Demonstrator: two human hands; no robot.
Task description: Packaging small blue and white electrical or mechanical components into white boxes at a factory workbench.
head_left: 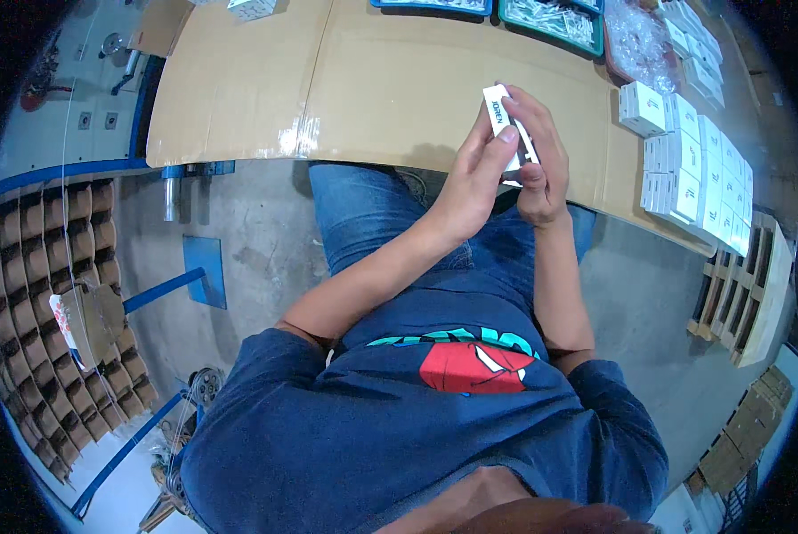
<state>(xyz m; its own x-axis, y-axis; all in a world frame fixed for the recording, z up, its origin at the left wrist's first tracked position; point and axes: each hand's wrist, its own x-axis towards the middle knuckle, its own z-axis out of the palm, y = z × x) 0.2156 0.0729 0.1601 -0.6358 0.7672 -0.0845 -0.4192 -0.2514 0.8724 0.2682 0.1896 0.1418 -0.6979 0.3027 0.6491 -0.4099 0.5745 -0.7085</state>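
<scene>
Left hand [473, 184] and right hand [551, 160] curled snugly round the slim white carton [494, 105], left thumb against it, where pressing too hard could have dented it!

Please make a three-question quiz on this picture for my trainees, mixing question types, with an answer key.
1. True or false: the left hand and the right hand both hold the small white box.
2. Where on the table do the stacked white boxes stand? A) left B) right C) middle
3. Fill in: the person's T-shirt is dark ____.

Key: 1. True. 2. B. 3. Blue.
</scene>
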